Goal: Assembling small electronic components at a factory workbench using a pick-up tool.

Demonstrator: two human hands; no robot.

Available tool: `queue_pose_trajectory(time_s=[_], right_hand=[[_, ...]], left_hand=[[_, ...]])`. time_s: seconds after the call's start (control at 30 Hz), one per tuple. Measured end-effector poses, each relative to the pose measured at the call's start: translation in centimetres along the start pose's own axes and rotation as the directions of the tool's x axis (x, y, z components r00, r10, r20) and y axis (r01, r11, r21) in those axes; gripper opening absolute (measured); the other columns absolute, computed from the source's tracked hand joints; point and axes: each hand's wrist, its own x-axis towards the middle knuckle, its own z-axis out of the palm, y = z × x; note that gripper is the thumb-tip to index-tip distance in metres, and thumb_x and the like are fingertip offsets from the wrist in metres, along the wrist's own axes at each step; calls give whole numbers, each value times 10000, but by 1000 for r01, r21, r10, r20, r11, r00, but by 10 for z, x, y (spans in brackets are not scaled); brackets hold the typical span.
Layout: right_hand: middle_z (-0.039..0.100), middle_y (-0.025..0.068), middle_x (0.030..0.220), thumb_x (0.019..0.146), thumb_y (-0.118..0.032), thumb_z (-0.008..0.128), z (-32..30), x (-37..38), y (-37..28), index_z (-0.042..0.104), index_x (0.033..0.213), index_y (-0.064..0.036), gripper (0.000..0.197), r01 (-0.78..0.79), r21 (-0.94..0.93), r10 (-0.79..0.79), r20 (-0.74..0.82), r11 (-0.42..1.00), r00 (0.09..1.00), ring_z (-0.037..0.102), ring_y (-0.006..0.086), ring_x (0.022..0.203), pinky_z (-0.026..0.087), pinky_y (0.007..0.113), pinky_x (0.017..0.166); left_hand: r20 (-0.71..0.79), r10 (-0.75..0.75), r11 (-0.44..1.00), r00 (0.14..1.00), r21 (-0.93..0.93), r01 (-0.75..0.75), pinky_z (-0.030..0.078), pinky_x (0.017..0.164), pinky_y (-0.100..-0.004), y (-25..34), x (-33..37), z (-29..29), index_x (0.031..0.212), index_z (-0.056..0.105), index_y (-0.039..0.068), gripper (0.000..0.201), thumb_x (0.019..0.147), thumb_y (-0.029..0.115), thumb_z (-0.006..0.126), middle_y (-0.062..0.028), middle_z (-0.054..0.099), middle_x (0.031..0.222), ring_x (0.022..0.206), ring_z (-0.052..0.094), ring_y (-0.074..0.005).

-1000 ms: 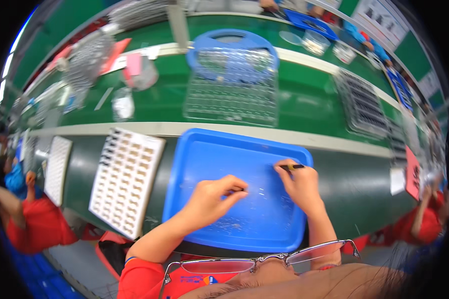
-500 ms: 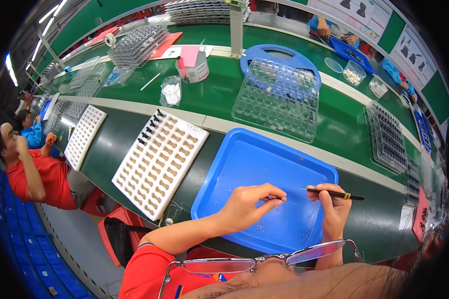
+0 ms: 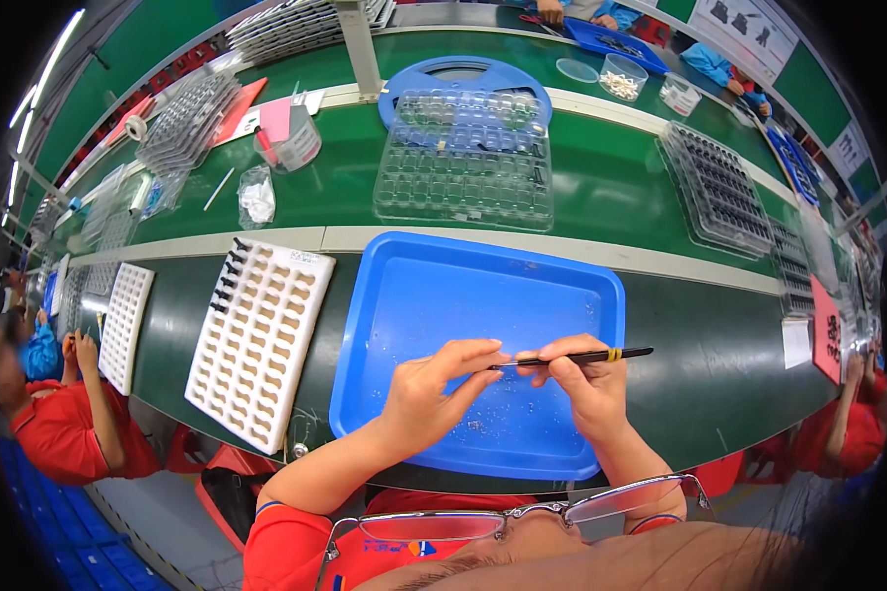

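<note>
My left hand [image 3: 426,386] is closed in a pinch above the blue tray [image 3: 463,286]. Whatever sits between its fingertips is too small to make out. Across from it, my right hand [image 3: 591,392] grips a slim black pen-like tool [image 3: 633,353] with a gold band. The tool's thin front end points left and reaches the left fingertips. Tiny pale crumbs lie scattered on the tray floor below both hands.
Left of the tray lies a white holder [image 3: 251,345] with several black parts [image 3: 225,279] along one edge. Beyond are a clear blister tray [image 3: 463,182], a blue reel [image 3: 468,74] and a tub [image 3: 294,146]. Stacked clear trays [image 3: 715,187] stand at right. A person in red [image 3: 79,428] sits at left.
My right hand has moved left, bringing the black tool up to my left fingertips; the hands are now close together. The whole view has turned somewhat to the right.
</note>
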Motion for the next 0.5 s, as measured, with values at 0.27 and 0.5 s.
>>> queue_pose_trajectory(time_s=[0.27,0.5], right_hand=[[697,197,962,942,-129,628,0,-2,-2,628,1016,7,154,-7,14,7,26,1000,1000,705,262,877,564,324,692],[686,147,1018,947,-102,622,-2,-1,0,645,1070,15,171,-42,52,37,82,998,996,687,229,945,550,307,753]], left_hand=[[12,-48,999,999,-9,48,547,818,-293,2,-1,1,1166,592,38,391,808,7,745,-104,738,993,949,714,-209],[25,-59,998,998,-30,60,541,831,-295,2,-2,-1,1181,588,37,406,808,-1,742,-108,738,993,948,712,-206]])
